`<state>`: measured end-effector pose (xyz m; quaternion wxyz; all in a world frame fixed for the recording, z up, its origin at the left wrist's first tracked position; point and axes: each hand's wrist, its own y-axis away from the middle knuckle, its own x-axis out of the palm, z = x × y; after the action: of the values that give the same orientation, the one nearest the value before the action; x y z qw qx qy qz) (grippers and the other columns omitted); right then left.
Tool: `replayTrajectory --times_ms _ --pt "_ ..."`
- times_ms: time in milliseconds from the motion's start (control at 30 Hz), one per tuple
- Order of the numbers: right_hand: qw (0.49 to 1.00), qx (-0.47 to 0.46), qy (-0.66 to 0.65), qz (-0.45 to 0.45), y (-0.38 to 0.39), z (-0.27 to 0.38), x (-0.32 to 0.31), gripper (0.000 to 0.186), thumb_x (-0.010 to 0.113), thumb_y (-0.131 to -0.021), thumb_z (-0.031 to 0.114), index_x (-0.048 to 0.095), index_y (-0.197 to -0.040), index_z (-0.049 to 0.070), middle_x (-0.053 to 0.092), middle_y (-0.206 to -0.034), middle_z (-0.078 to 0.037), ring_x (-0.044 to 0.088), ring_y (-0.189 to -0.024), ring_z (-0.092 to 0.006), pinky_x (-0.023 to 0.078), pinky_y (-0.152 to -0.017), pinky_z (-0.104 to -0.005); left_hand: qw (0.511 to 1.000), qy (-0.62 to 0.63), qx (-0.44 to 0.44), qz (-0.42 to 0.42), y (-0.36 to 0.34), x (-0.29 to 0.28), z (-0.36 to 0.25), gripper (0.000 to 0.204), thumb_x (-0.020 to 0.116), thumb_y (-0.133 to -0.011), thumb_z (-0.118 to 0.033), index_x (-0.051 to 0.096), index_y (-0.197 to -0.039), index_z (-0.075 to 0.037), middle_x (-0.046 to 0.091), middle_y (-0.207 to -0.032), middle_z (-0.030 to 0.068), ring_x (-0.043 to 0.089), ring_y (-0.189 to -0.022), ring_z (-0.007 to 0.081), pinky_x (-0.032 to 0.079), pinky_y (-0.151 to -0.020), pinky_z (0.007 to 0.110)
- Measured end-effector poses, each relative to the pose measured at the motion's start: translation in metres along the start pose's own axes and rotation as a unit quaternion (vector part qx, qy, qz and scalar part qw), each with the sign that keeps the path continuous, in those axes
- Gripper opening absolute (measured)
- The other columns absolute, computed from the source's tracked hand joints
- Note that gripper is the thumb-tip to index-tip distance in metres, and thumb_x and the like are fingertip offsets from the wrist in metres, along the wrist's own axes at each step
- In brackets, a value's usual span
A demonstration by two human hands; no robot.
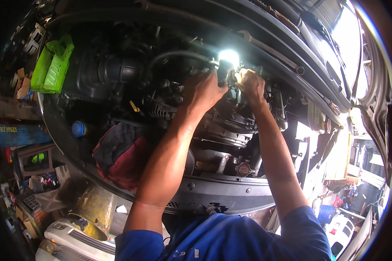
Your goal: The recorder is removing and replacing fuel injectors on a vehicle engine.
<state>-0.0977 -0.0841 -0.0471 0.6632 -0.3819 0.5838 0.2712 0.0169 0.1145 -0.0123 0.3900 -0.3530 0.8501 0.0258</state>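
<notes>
Both my arms reach deep into a car's engine bay [231,137]. My left hand [204,89] is closed, its fingertips at a dark part beside the end of a black hose [174,53]. Just to the right, my right hand [251,85] has its fingers curled in a pinch. What either hand grips is hidden by the fingers and glare. A bright work lamp [228,56] shines right above and between the two hands. Below them lie the engine's metal parts and a radiator cap [243,169].
A wrench [272,52] lies along the ledge beyond my right hand. A green plastic tray [53,65] sits at the left fender. A dark and red cloth [122,154] rests on the near left, by a blue cap [78,128]. The yellow dipstick handle [134,106] stands left of my hands.
</notes>
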Motion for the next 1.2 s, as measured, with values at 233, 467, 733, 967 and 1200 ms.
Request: replayTrajectory --times_ms 233,467,733,967,1200 --pt "1.0 0.0 -0.025 0.014 -0.001 -0.004 0.002 0.018 0.078 -0.084 0.025 0.074 -0.093 0.009 0.074 -0.085 -0.015 0.075 -0.082 -0.0363 0.059 -0.072 -0.0469 1.0 0.001 0.013 -0.016 -0.001 -0.002 0.002 0.042 0.078 -0.089 -0.035 0.073 -0.113 0.0 0.077 -0.098 0.0211 0.075 -0.094 0.0382 0.059 -0.082 0.045" --pt "0.999 -0.014 -0.043 -0.016 -0.001 -0.016 0.014 0.022 0.078 -0.086 0.029 0.072 -0.09 0.008 0.074 -0.085 -0.016 0.075 -0.083 -0.0364 0.058 -0.072 -0.047 1.0 -0.004 0.0 0.009 -0.001 -0.004 -0.004 0.041 0.077 -0.09 -0.035 0.073 -0.113 0.0 0.076 -0.097 0.0215 0.075 -0.095 0.0386 0.059 -0.082 0.045" --pt "0.999 -0.001 -0.031 -0.011 -0.002 -0.01 0.011 0.023 0.081 -0.084 0.031 0.073 -0.088 0.009 0.075 -0.085 -0.015 0.076 -0.083 -0.0352 0.058 -0.073 -0.0466 1.0 -0.013 0.001 0.016 -0.001 -0.007 -0.004 0.039 0.076 -0.091 -0.034 0.073 -0.112 -0.002 0.076 -0.095 0.0196 0.074 -0.093 0.0381 0.058 -0.082 0.046" --pt "0.998 0.03 -0.04 0.03 -0.006 0.009 0.0 0.023 0.073 -0.09 0.033 0.074 -0.088 0.01 0.075 -0.088 -0.014 0.074 -0.084 -0.0367 0.058 -0.073 -0.0462 0.997 0.022 -0.066 0.03 0.0 0.005 0.006 0.045 0.077 -0.09 -0.034 0.07 -0.122 -0.003 0.076 -0.105 0.0207 0.073 -0.102 0.0392 0.057 -0.089 0.046" --pt "0.999 0.011 -0.027 0.026 -0.005 -0.002 -0.004 0.026 0.069 -0.094 0.033 0.076 -0.086 0.009 0.076 -0.087 -0.015 0.075 -0.084 -0.0371 0.058 -0.072 -0.047 0.997 -0.031 -0.06 0.035 -0.003 -0.003 -0.004 0.05 0.078 -0.091 -0.036 0.067 -0.126 -0.002 0.076 -0.112 0.0219 0.072 -0.108 0.0404 0.057 -0.093 0.047"
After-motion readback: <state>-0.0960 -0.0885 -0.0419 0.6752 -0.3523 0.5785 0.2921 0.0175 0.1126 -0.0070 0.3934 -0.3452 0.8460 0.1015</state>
